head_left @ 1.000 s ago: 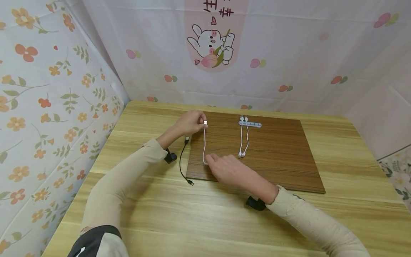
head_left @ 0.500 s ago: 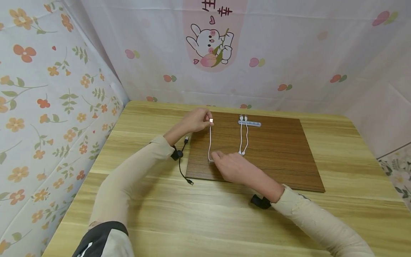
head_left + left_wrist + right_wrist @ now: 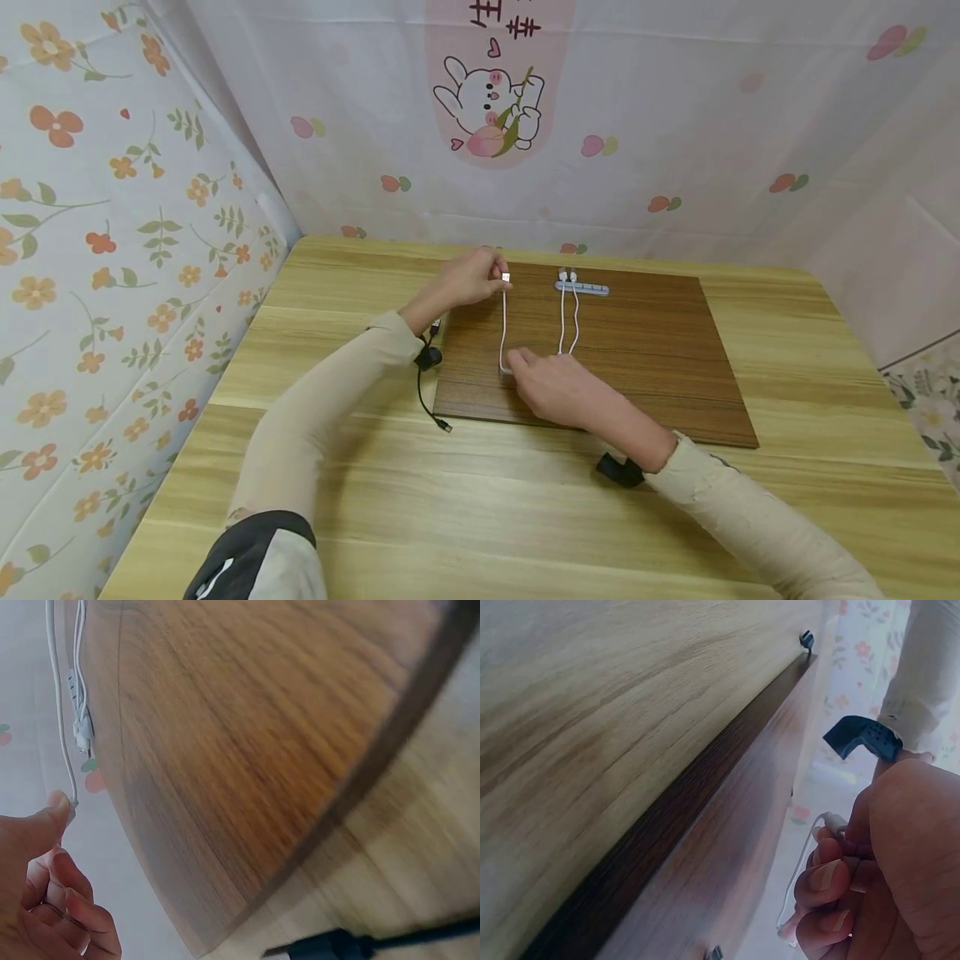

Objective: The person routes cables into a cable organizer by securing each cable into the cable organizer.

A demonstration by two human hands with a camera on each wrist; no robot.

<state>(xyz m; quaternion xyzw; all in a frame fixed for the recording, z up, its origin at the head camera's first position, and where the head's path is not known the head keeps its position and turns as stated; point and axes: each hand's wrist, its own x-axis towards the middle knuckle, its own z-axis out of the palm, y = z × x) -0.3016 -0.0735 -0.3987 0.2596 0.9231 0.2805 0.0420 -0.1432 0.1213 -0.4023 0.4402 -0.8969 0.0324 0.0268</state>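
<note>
Light, streaky wood-grain tabletop (image 3: 465,508) carries a rectangular dark-brown wood-grain board (image 3: 645,358); above it, the left hand (image 3: 476,277) and right hand (image 3: 558,388) pinch opposite ends of a thin white USB cable (image 3: 503,325).

Your board (image 3: 637,358) looks like dark grained wood, slight sheen; table (image 3: 465,517) is paler wood, kinda glossy. Your white cable (image 3: 504,325) looks smooth plastic, sleeves (image 3: 300,417) matt cloth.
</note>
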